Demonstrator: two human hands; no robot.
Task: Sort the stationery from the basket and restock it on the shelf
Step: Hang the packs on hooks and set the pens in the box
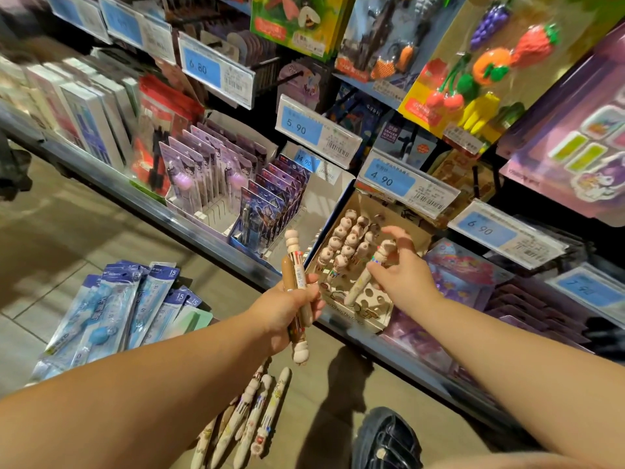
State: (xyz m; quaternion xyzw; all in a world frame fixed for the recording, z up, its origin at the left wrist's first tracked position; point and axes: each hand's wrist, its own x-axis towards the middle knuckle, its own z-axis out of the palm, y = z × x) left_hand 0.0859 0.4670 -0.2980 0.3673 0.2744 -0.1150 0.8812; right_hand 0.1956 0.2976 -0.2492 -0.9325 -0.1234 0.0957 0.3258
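Observation:
My left hand (291, 308) grips a small bunch of brown and cream multicolour pens (296, 275), upright, just in front of the shelf edge. My right hand (404, 275) pinches one cream pen (367, 275) and holds it tilted over the cardboard pen display box (368, 319) on the bottom shelf. The pen's lower tip is at the holes in the box's front. Several matching pens (345, 245) stand in the box behind it. More cream pens (250, 421) lie on the floor below my left arm.
A pile of blue packaged stationery (115, 309) lies on the floor at left. Purple carded pens (203, 177) and blue carded pens (270, 204) fill boxes left of the pen box. Price tags (402, 184) jut out above. My black shoe (385, 438) is bottom centre.

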